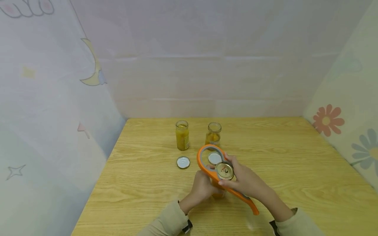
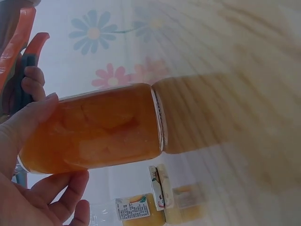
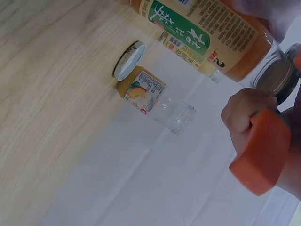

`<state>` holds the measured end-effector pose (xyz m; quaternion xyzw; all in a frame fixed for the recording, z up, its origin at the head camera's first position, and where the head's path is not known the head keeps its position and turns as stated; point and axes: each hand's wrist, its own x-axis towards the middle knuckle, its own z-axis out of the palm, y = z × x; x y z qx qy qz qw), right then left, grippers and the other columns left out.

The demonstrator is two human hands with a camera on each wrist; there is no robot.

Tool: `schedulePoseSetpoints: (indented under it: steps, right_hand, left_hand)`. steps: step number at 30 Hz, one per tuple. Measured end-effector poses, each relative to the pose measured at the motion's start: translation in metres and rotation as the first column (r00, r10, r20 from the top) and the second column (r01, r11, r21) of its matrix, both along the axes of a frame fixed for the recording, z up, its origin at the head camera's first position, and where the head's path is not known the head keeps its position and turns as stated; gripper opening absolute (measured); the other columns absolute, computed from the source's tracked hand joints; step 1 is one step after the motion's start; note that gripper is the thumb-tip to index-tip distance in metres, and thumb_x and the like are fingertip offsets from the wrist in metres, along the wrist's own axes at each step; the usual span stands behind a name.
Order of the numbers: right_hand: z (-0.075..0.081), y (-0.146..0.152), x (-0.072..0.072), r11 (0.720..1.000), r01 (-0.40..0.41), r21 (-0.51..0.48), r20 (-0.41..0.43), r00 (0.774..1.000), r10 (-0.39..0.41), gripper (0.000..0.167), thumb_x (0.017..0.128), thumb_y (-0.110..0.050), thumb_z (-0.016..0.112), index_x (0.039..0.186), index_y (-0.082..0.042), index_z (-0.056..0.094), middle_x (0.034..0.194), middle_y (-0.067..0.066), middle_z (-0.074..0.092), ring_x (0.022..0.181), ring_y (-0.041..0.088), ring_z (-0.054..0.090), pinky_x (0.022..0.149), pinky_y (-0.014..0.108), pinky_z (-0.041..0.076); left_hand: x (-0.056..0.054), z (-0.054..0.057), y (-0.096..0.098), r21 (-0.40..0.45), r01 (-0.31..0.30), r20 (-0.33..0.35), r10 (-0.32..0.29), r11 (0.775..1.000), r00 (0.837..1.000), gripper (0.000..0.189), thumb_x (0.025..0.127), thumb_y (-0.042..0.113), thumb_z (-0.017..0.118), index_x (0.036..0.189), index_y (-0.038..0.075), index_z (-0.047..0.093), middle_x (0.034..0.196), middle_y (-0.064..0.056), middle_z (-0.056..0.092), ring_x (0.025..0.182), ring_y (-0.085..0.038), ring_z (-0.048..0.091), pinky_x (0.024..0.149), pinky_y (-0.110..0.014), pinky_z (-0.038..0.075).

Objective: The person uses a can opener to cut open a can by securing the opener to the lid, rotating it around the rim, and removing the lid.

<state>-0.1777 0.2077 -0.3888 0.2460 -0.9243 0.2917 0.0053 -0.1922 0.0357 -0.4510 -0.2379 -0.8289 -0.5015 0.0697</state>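
A jar of orange fruit pieces (image 2: 106,129) stands on the table, its green-and-cream label (image 3: 197,35) showing in the right wrist view. My left hand (image 1: 202,186) holds the jar's body, thumb on one side and fingers on the other. Its gold lid (image 1: 225,171) sits within the smaller loop of an orange-and-grey jar opener (image 1: 202,165). With my right hand (image 1: 248,180) I grip the opener around that loop, thumb and fingers on opposite sides of the lid. The opener's orange handle (image 3: 263,153) sticks out past the hand toward the near right.
Behind the hands stand two lidless jars, a fuller yellow one (image 1: 182,137) and a partly filled one (image 1: 214,132). Two lids lie before them, white inside up: the left lid (image 1: 183,162) and the right lid (image 1: 215,158), seen through the opener's larger loop. Patterned sheets (image 1: 189,65) surround the wooden table (image 1: 141,183).
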Motion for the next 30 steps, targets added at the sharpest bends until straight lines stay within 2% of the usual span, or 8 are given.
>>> schedulePoseSetpoints:
  steps: [7, 13, 15, 18, 20, 22, 25, 30]
  right_hand:
    - [0.006, 0.004, -0.001, 0.999, -0.05, -0.018, 0.028, 0.998, 0.051, 0.081, 0.082, -0.044, 0.06, 0.139, -0.003, 0.019, 0.136, 0.019, 0.034, 0.096, 0.021, 0.052, 0.069, 0.03, 0.045]
    - [0.012, 0.008, -0.003, 0.997, -0.082, 0.015, 0.0, 0.997, 0.082, 0.079, 0.082, -0.044, 0.059, 0.14, -0.005, 0.024, 0.123, 0.017, 0.045, 0.094, 0.018, 0.049, 0.068, 0.03, 0.046]
    - [0.013, 0.009, -0.005, 0.993, -0.116, -0.025, 0.048, 0.992, 0.117, 0.08, 0.082, -0.042, 0.059, 0.141, -0.003, 0.021, 0.124, 0.016, 0.042, 0.091, 0.019, 0.049, 0.068, 0.03, 0.046]
    - [0.012, 0.01, -0.007, 0.984, -0.134, -0.119, 0.17, 0.973, 0.154, 0.083, 0.083, -0.039, 0.06, 0.141, -0.003, 0.014, 0.134, 0.015, 0.032, 0.106, 0.022, 0.044, 0.078, 0.034, 0.044]
    - [0.011, 0.01, -0.008, 0.976, -0.127, -0.178, 0.248, 0.954, 0.17, 0.084, 0.083, -0.038, 0.06, 0.141, -0.003, 0.01, 0.14, 0.016, 0.023, 0.116, 0.026, 0.037, 0.087, 0.039, 0.039]
    - [0.01, 0.009, -0.008, 0.972, -0.113, -0.206, 0.286, 0.943, 0.17, 0.084, 0.083, -0.038, 0.06, 0.141, -0.005, 0.009, 0.144, 0.015, 0.014, 0.127, 0.027, 0.023, 0.096, 0.044, 0.03]
    - [0.009, 0.008, -0.008, 0.975, -0.129, -0.183, 0.257, 0.951, 0.174, 0.083, 0.083, -0.038, 0.06, 0.14, -0.003, 0.01, 0.145, 0.017, 0.011, 0.129, 0.029, 0.018, 0.098, 0.047, 0.026]
    - [0.005, 0.006, -0.006, 0.984, -0.146, -0.102, 0.134, 0.978, 0.159, 0.084, 0.081, -0.041, 0.06, 0.137, 0.001, 0.015, 0.143, 0.022, 0.016, 0.128, 0.033, 0.023, 0.096, 0.049, 0.028]
  left_hand:
    - [-0.004, 0.0, -0.004, -0.07, 0.046, -0.06, -0.05, 0.996, 0.997, 0.061, 0.054, 0.017, 0.087, 0.106, 0.008, 0.057, 0.101, 0.0, 0.062, 0.095, -0.013, 0.056, 0.082, -0.025, 0.044]
    - [-0.004, -0.002, -0.004, -0.093, 0.029, -0.057, -0.034, 0.995, 0.998, 0.06, 0.053, 0.018, 0.087, 0.106, 0.011, 0.058, 0.102, 0.002, 0.061, 0.097, -0.013, 0.055, 0.083, -0.026, 0.043]
    - [-0.004, -0.002, -0.003, -0.085, 0.027, -0.053, -0.032, 0.996, 0.998, 0.061, 0.053, 0.017, 0.087, 0.106, 0.011, 0.058, 0.102, 0.002, 0.061, 0.097, -0.013, 0.055, 0.083, -0.026, 0.043]
    - [-0.003, -0.003, -0.003, -0.069, 0.031, -0.051, -0.034, 0.997, 0.998, 0.059, 0.053, 0.015, 0.087, 0.105, 0.01, 0.059, 0.1, 0.002, 0.062, 0.095, -0.012, 0.056, 0.082, -0.024, 0.044]
    - [-0.003, -0.003, -0.002, -0.059, 0.036, -0.054, -0.039, 0.998, 0.998, 0.059, 0.053, 0.013, 0.086, 0.105, 0.009, 0.059, 0.099, 0.002, 0.063, 0.094, -0.011, 0.057, 0.081, -0.023, 0.044]
    - [-0.002, -0.003, -0.002, -0.058, 0.033, -0.065, -0.036, 0.998, 0.997, 0.058, 0.052, 0.013, 0.087, 0.104, 0.008, 0.06, 0.098, 0.002, 0.063, 0.092, -0.01, 0.057, 0.08, -0.022, 0.044]
    - [-0.002, -0.003, -0.001, -0.063, 0.018, -0.097, -0.024, 0.998, 0.995, 0.058, 0.052, 0.014, 0.087, 0.104, 0.009, 0.06, 0.097, 0.003, 0.063, 0.092, -0.01, 0.057, 0.081, -0.022, 0.044]
    - [-0.001, -0.004, 0.0, 0.005, 0.028, -0.142, -0.027, 1.0, 0.989, 0.053, 0.051, 0.011, 0.086, 0.097, 0.007, 0.062, 0.091, 0.0, 0.065, 0.088, -0.01, 0.058, 0.079, -0.022, 0.044]
